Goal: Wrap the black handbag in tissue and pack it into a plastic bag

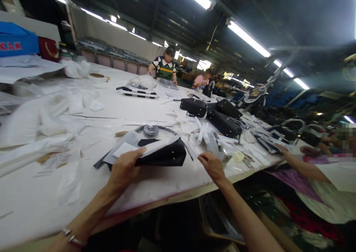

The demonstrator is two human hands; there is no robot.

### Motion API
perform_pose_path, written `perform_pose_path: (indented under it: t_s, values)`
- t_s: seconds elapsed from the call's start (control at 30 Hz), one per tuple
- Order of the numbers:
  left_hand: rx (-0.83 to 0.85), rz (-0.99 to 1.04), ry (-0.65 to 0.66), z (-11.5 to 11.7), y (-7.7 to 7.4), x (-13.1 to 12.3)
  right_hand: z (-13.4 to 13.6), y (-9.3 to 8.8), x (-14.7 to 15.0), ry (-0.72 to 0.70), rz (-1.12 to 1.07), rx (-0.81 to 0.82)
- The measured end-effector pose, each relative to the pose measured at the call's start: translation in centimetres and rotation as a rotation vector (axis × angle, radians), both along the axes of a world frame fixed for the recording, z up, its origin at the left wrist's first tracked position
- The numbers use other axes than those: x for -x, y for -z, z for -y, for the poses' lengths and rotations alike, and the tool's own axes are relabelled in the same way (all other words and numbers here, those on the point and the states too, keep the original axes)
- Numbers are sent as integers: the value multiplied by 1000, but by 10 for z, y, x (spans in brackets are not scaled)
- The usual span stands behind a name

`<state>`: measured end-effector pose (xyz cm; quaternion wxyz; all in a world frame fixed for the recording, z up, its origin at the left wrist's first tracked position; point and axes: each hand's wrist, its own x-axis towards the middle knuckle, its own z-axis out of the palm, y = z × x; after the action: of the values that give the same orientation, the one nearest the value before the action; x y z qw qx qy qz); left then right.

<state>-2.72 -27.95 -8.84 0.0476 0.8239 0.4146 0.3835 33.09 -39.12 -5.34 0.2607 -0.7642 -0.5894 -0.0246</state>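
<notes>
A black handbag point(164, 156) lies on its side on the white table in front of me. White paper and grey wrapping point(126, 140) cover part of it, and a coiled grey-wrapped strap point(151, 131) rests on top. My left hand point(125, 167) is closed on the bag's near left edge, thumb over the white paper. To the right of the bag, apart from it, my right hand point(211, 166) has its fingers pinched together beside clear plastic and white strips point(204, 133). What those fingers hold, if anything, is too small to make out.
Several black bags point(222, 122) lie behind my right hand. White wrapping sheets point(52, 114) spread over the left, near a tape roll point(97, 77). One co-worker point(164, 68) stands across the table; another's hand point(282, 148) reaches in at right. The table's front edge point(178, 197) runs close to me.
</notes>
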Motion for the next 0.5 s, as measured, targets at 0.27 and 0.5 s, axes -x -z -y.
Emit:
perform_pose_path:
  t_s: [0.27,0.5]
  values:
    - [447,176,-168,-26,-68,19,-6,15,135,-222,84,356]
    - [496,334,-120,-34,-61,33,-18,-9,115,-314,-156,375]
